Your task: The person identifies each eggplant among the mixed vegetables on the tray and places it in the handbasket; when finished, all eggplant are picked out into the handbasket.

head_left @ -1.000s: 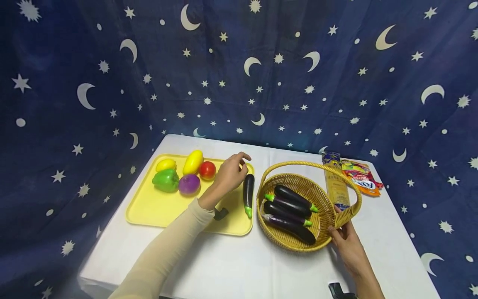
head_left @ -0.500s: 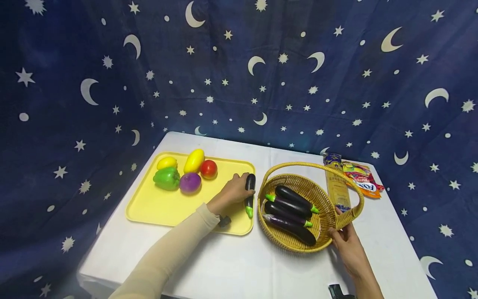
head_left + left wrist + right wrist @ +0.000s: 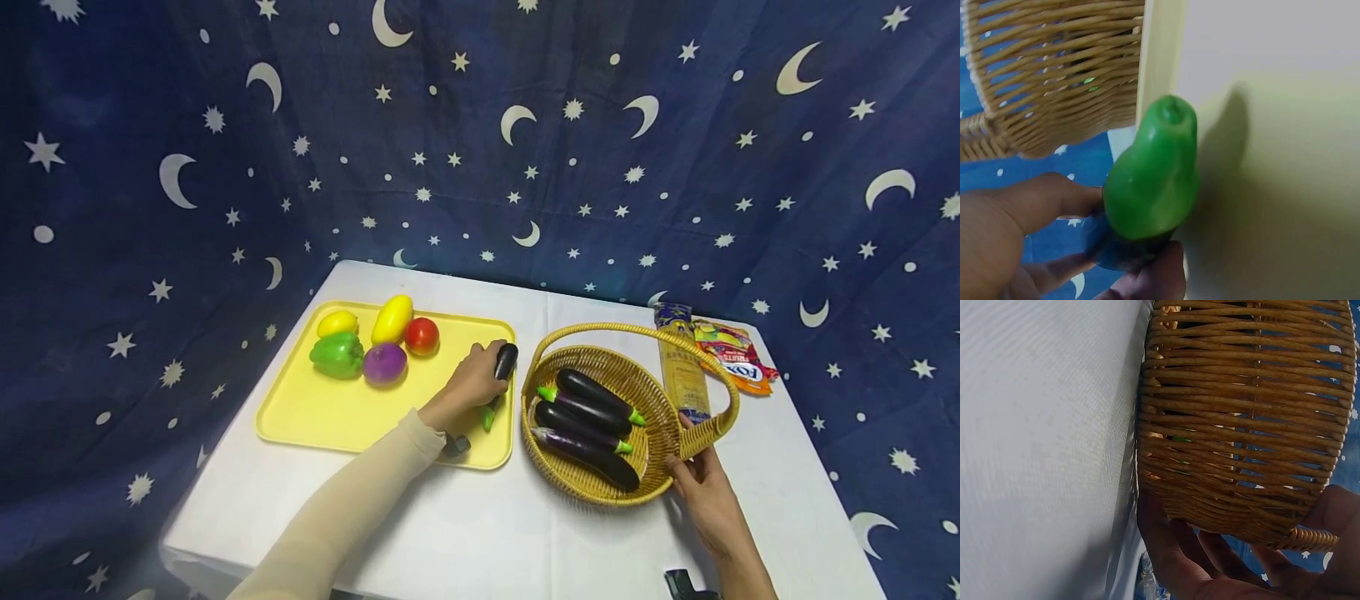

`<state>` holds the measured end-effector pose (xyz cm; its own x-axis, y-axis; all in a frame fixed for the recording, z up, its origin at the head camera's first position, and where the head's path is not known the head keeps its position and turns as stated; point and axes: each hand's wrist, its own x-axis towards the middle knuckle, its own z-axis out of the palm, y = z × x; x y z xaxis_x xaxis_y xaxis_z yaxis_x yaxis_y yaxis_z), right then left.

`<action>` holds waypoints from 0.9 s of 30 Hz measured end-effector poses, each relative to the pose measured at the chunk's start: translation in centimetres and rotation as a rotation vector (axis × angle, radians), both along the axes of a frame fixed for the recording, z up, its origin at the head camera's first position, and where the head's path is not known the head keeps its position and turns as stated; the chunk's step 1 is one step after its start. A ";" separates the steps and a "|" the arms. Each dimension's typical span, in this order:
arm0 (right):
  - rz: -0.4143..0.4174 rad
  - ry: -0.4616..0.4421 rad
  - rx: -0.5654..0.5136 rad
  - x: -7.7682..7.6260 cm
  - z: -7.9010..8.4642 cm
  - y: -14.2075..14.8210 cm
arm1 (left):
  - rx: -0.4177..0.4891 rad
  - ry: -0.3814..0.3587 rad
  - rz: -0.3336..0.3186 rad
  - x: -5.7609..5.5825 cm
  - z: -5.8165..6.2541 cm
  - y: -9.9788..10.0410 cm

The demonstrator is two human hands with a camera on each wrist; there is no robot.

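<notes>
My left hand grips a dark eggplant over the right side of the yellow tray. In the left wrist view the eggplant's green stem end points at the camera, with thumb and fingers around the dark body. Its shadow falls on the tray. To the right stands a wicker basket with a tall handle, and several eggplants lie in it. My right hand holds the basket's right side by the handle's base. The right wrist view shows fingers against the woven wall, thumb near the rim.
On the tray lie a green bell pepper, a round purple vegetable, a tomato, a lemon and a longer yellow fruit. Behind the basket are a pasta bag and a candy bag. A starry curtain surrounds the table.
My left hand came down onto the eggplant, took hold of it and has tilted and slightly raised it, its stem end swinging left. The right hand keeps its place on the basket.
</notes>
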<state>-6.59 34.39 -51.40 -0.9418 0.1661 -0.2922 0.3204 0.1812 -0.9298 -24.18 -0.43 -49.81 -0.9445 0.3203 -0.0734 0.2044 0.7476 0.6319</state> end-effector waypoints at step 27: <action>-0.022 -0.060 0.042 -0.3 -0.3 0.1 | 0.188 0.139 0.089 1.2 2.2 -2.0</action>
<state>-6.92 34.53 -51.73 -0.9187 0.1999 -0.3406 0.3799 0.2120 -0.9004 -22.98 -2.45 -47.59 -0.9665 0.2310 0.1121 0.2375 0.6382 0.7323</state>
